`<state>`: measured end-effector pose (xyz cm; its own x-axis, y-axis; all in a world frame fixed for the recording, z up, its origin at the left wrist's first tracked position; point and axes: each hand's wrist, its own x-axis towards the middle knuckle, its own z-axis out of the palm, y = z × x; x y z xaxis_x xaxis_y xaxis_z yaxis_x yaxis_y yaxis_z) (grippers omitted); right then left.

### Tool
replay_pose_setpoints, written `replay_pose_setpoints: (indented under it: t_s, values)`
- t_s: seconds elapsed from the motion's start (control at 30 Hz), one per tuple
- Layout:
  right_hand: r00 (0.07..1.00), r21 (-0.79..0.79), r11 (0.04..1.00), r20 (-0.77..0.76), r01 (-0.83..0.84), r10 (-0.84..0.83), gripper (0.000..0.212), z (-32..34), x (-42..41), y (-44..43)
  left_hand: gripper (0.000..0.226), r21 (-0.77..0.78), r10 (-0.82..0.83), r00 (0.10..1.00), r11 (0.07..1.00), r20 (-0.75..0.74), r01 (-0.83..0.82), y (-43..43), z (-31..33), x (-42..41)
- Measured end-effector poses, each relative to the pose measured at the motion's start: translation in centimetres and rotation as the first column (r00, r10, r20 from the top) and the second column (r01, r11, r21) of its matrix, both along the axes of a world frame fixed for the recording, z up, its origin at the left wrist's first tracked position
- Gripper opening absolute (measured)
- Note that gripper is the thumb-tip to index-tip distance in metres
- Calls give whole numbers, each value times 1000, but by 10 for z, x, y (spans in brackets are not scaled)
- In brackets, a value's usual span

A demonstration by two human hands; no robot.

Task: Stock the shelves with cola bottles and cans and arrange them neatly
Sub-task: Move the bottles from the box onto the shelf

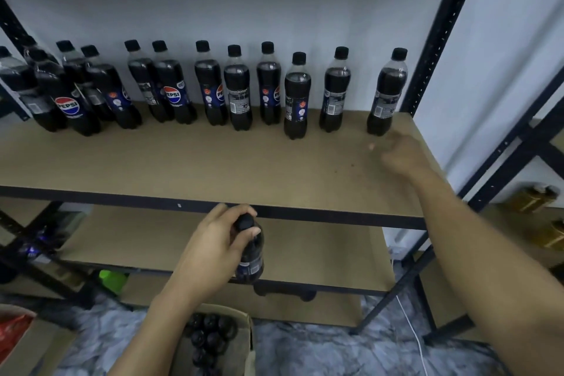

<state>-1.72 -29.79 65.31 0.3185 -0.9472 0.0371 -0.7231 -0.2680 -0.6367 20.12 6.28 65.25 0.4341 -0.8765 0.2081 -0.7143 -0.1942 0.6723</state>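
Several black-capped cola bottles stand in a loose row at the back of the brown shelf board (198,162); the rightmost bottle (387,91) is near the right post. My right hand (399,156) hovers over the shelf just in front of that bottle, blurred, fingers loosely curled and holding nothing. My left hand (213,250) grips another cola bottle (250,256) around its neck and shoulder, below the shelf's front edge. Under it, an open cardboard box (247,342) on the floor holds several more bottles, seen cap-up.
Black metal posts (433,49) frame the rack. A lower shelf board (320,253) lies beneath. At the far right another rack carries golden containers (532,198). A white cable (412,333) crosses the marbled floor. A red pack (13,330) sits lower left, a green object (113,279) under the rack.
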Motion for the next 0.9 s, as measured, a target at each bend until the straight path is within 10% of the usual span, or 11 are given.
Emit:
replay_pose_setpoints:
  t_s: [0.1,0.27,0.57,0.9]
  values:
    - [943,1,995,-318,-100,95,64,-40,-22,22,20,50,-39,999,998,26,38,-18,23,-11]
    - [902,-99,989,-429,-106,54,65,-53,-35,47,13,70,-125,990,990,69,120,-54,83,-29]
    - [909,-157,987,-416,-42,-27,58,-54,-32,50,15,-34,-190,972,980,141,196,-178,184,-52]
    - [906,-111,993,-422,-25,-25,67,-49,-28,44,26,12,-151,976,988,157,151,-319,154,-58]
